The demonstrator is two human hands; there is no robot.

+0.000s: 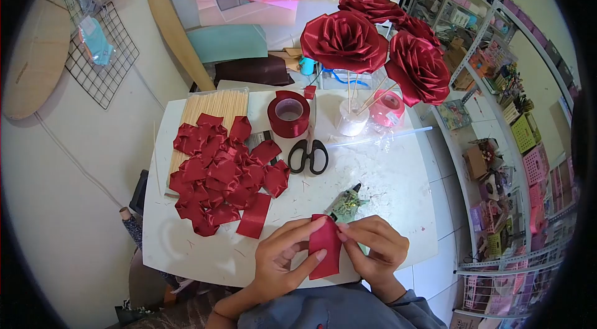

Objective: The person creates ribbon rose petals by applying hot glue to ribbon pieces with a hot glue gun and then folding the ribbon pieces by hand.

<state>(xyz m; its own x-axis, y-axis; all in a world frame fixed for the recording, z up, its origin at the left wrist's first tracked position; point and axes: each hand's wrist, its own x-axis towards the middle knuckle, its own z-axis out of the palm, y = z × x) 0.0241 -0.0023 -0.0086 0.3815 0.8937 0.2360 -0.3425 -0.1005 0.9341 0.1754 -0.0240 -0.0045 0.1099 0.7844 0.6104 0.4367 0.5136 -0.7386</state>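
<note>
- In the head view, we are holding a ribbon piece [325, 247] over the near edge of the table [385, 167]. Both hands are pinching it, the left hand [283, 260] on its left edge and the right hand [373, 251] on its right.
- We are seeing a pile of folded petals [221, 170] lying on the left of the table, which we judge to be the share already folded (a good many, too overlapped to count).
- One flat ribbon strip [255, 216] is lying just beside that pile, unfolded as far as we can tell.
- Finished roses [345, 41] are standing on sticks in a white cup [353, 119] at the far side, so we are judging several flowers complete.
- A glue gun [344, 203] is resting just beyond our hands. The scissors [308, 156], the ribbon roll [289, 113] and the bundle of skewers [214, 108] are lying farther off.
- We are judging the piece in our hands as not yet folded, and the loose petals as not yet made up into flowers.
</note>
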